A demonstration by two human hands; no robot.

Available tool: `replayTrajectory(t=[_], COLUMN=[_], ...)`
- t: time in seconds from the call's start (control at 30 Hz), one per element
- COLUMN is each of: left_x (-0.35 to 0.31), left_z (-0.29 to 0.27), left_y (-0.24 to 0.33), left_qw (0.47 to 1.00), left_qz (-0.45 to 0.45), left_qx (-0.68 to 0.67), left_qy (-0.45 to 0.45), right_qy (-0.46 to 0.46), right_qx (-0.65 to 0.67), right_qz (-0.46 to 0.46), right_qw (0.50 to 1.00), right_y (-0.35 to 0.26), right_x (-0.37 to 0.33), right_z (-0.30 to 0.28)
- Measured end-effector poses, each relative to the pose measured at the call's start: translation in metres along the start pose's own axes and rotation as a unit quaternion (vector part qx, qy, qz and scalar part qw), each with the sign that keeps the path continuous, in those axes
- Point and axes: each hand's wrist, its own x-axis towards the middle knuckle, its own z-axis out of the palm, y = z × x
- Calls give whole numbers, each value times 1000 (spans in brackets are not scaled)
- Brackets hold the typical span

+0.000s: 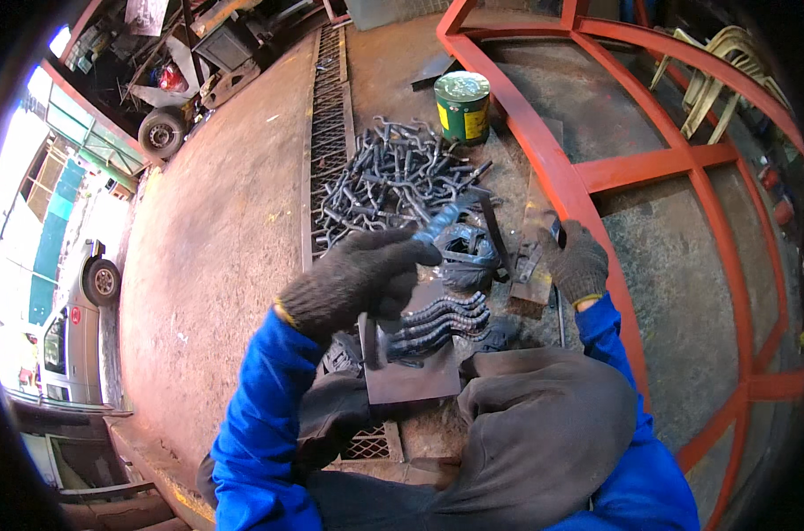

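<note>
Head view: workshop floor, seen past the wearer's grey trousers (544, 434) and blue sleeves (265, 416).
Steel plate (413, 380): nearest, just beyond the lap.
Ribbed wavy bars (442, 320): lined up side by side at the plate's far edge, between the two hands.
Left hand (358, 279): dark knit glove, left of and above the bars; fingers reach right toward a blurred blue strip (446, 219). Cannot tell whether they grip it.
Right hand (575, 261): matching glove, fingers curled, beside a narrow board (534, 290); cannot tell whether they hold anything.
Black plastic bag (468, 252): crumpled, just beyond the bars.
Loose bent rods (393, 173): tangled heap farther off, left of the bag.
Green-and-yellow drum (463, 119): beyond the heap, lidded, upright.
Red metal frame (628, 173): along the right, near to far.
Wheel (161, 133): far left.
</note>
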Motion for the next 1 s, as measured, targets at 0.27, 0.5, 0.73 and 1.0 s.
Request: replayTrajectory(t=[0.27,0.5,0.73,1.0], left_x=[29,49,61,51], left_z=[26,9,18,33], left_y=[-34,-83,-153,-120], left_qw=[998,959,994,972], left_qz=[-46,-129,-49,-226], left_qx=[-33,-253,-99,-53], left_qy=[27,17,28,45], right_qy=[-94,-302,-200,-494], right_qx=[271,410,292,429], right_qz=[-330,-137,-340,-35], right_qw=[899,850,871,756], right_y=[-19,28,53,-27], right_x=[-2,18,-63,-145], right_z=[14,142,160,-84])
